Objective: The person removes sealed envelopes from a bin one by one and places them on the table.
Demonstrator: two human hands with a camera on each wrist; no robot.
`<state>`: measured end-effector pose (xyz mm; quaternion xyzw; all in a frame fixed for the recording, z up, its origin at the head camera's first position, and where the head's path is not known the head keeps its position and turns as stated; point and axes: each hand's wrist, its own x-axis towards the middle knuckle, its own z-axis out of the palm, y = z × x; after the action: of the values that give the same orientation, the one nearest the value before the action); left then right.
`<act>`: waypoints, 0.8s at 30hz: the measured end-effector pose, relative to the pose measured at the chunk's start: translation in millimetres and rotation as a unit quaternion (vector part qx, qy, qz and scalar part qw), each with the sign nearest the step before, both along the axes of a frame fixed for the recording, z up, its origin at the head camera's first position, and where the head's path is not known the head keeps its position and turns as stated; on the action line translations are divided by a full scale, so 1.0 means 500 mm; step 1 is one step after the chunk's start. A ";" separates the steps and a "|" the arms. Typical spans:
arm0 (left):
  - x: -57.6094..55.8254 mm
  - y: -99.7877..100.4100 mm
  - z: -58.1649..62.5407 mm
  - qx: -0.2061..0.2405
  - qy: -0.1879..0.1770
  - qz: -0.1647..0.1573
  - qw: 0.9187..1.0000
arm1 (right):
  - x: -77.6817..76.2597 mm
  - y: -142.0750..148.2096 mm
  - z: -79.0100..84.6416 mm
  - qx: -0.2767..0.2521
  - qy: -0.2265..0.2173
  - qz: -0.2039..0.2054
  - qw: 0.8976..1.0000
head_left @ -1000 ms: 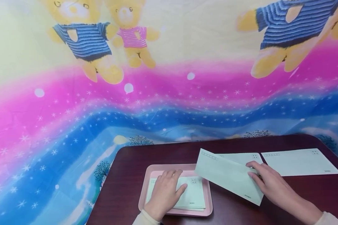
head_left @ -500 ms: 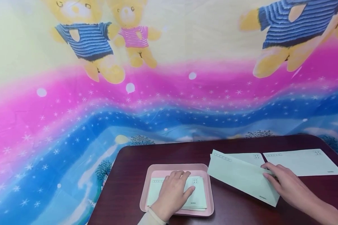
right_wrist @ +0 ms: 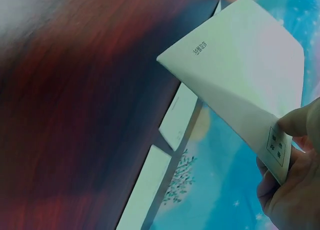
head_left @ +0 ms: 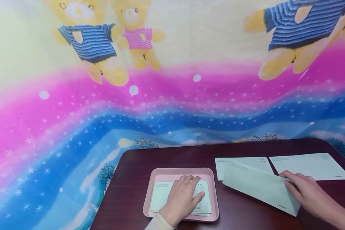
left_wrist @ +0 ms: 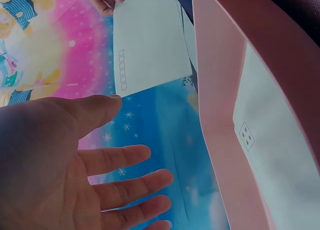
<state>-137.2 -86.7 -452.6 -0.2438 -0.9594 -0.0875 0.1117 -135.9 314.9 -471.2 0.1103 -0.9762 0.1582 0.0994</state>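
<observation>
My right hand [head_left: 307, 191] pinches a pale green envelope [head_left: 260, 185] by its upper right corner. That envelope tilts above the table, its far left corner overlapping an envelope [head_left: 238, 162] lying behind it. In the right wrist view, the thumb presses over the printed stamp box of the held envelope [right_wrist: 250, 79]. Over the pink tray [head_left: 148, 198] my left hand [head_left: 182, 198] hovers with relaxed, spread fingers, holding nothing. Beneath it lies a stack of envelopes [head_left: 161, 196] in the tray. The left wrist view shows the left hand [left_wrist: 95, 175] beside the tray wall [left_wrist: 220, 89].
A second flat envelope [head_left: 307, 166] lies at the back right, close beside the first one. The dark reddish table [head_left: 126, 191] has rounded corners. Behind it hangs a colourful cloth [head_left: 172, 80] with bears and snowflakes.
My right hand has moved right and slightly toward me with the envelope, away from the tray, uncovering more of the flat envelope behind. The left hand has shifted slightly right over the tray.
</observation>
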 end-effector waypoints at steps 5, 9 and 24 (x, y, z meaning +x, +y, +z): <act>0.002 0.005 0.002 -0.005 0.000 -0.003 1.000 | -0.002 0.022 0.001 0.001 -0.033 -0.011 0.999; 0.004 0.007 0.002 -0.008 0.007 -0.003 1.000 | -0.006 0.040 -0.004 0.004 -0.056 -0.025 0.998; 0.004 0.016 0.000 -0.008 0.004 -0.011 1.000 | -0.025 0.117 -0.042 0.027 -0.075 -0.065 0.995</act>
<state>-135.4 -78.6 -452.4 -0.2559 -0.9568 -0.0802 0.1124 -148.3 373.6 -492.4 0.0374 -0.9899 0.1324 0.0333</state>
